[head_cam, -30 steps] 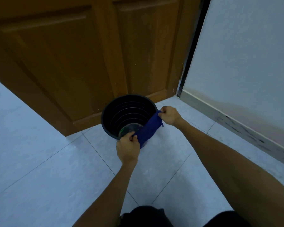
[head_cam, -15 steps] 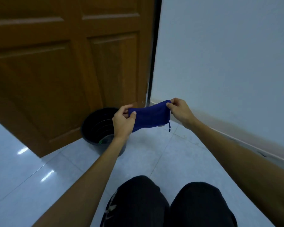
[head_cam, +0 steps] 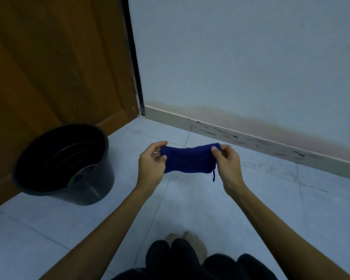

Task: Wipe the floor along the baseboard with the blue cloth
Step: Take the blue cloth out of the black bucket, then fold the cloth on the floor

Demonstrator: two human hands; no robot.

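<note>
The blue cloth (head_cam: 188,159) is stretched flat in the air between both hands, a short thread hanging from its lower right corner. My left hand (head_cam: 152,164) pinches its left edge and my right hand (head_cam: 227,164) pinches its right edge. It hangs above the pale tiled floor (head_cam: 200,201), a short way in front of the scuffed baseboard (head_cam: 240,136) that runs along the white wall to the right.
A black bucket (head_cam: 101,178) with a little water stands on the floor at the left, before a brown wooden door (head_cam: 59,67). My knees and feet (head_cam: 186,249) are at the bottom of the view.
Both hands carried the cloth out of the bucket and to the right, spreading it between them. The view swung right, so the bucket now sits left and the baseboard is ahead.
</note>
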